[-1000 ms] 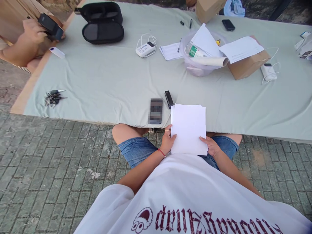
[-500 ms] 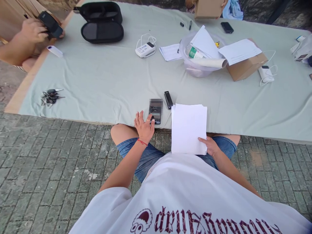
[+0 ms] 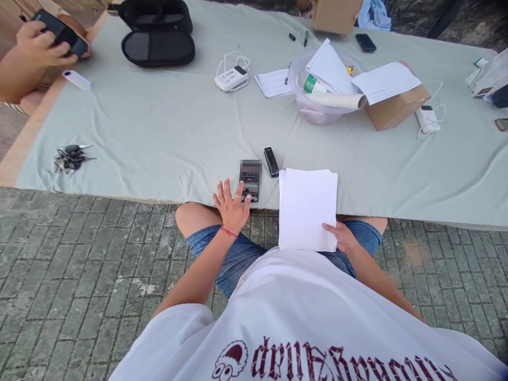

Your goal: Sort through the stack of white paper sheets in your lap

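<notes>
My left hand (image 3: 232, 207) lies with its fingers spread at the table's front edge, thumb and index finger at the lower left of a phone (image 3: 251, 182) lying flat, screen up. Whether the fingertips touch the screen I cannot tell. My right hand (image 3: 340, 236) grips the lower right side of a stack of white paper (image 3: 308, 209), thumb on top and the other fingers hidden beneath. The stack's far part overlaps the table edge and its near part is over my lap. Just beyond, a black stapler-like object (image 3: 271, 162) rests between phone and paper.
Keys (image 3: 71, 159) lie at the left of the cloth-covered table (image 3: 159, 137). Farther back are an open black case (image 3: 159, 48), a white corded device (image 3: 232, 78), a plastic basin (image 3: 317, 114) holding papers, and a cardboard box (image 3: 392, 111). At far left, another person's hand (image 3: 39, 50) holds a dark device.
My left fingers have spread and lifted slightly at the phone. The view has shifted a little, so table items sit farther left. The other person's hand has moved leftward. My right hand still holds the paper.
</notes>
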`<state>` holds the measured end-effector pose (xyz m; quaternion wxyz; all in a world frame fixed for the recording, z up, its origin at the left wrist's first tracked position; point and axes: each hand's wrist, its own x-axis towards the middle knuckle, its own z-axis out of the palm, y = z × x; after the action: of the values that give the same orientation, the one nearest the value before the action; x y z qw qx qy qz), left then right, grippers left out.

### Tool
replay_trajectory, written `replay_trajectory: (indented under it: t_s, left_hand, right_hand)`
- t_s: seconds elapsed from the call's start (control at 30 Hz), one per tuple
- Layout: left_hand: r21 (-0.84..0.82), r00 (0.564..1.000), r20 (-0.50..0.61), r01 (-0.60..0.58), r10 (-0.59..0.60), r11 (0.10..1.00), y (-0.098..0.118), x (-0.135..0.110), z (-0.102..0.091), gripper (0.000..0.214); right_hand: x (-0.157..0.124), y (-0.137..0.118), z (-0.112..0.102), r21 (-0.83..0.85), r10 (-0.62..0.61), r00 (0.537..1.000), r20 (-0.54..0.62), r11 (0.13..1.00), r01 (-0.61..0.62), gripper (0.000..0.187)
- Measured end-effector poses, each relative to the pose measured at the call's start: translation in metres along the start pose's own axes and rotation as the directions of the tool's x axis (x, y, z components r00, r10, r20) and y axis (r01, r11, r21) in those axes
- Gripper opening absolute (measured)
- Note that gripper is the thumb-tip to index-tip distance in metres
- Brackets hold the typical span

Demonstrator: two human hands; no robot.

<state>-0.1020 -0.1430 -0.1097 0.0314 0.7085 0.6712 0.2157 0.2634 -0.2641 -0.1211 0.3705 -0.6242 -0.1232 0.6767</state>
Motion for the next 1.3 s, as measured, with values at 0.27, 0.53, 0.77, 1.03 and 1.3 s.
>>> replay_trajectory:
  t_s: [0.27,0.53,0.77,1.03,1.3]
  left_hand:
    - [0.042,0.885,0.335,-0.356,0.323,0.933,-0.057,-0.046,-0.045,0.032]
    - [0.012,0.650,0.683,-0.467,0.334,0.884,-0.035,-0.082,-0.053,0.029]
    - [-0.027,0.473,0.846,-0.425,0.247,0.905,-0.004,-0.083,-0.033,0.027]
    - [0.012,0.474,0.859,-0.394,0.192,0.919,0.011,-0.085,-0.033,0.028]
    - [0.022,0.534,0.810,-0.441,0.243,0.897,-0.002,-0.085,-0.041,0.029]
  right_hand:
    - [0.001,0.002,-0.010,0.007,0.011,1.000,-0.002,1.000,-0.011,0.040]
    - [0.008,0.008,-0.011,0.023,0.002,1.000,-0.014,1.000,-0.002,0.043]
    - [0.009,0.007,-0.021,-0.030,0.018,1.000,-0.010,0.999,-0.018,0.041]
    - [0.006,0.006,-0.019,-0.031,0.018,1.000,-0.018,0.999,-0.018,0.041]
    - [0.000,0.010,-0.021,-0.018,0.021,1.000,-0.021,1.000,-0.021,0.042]
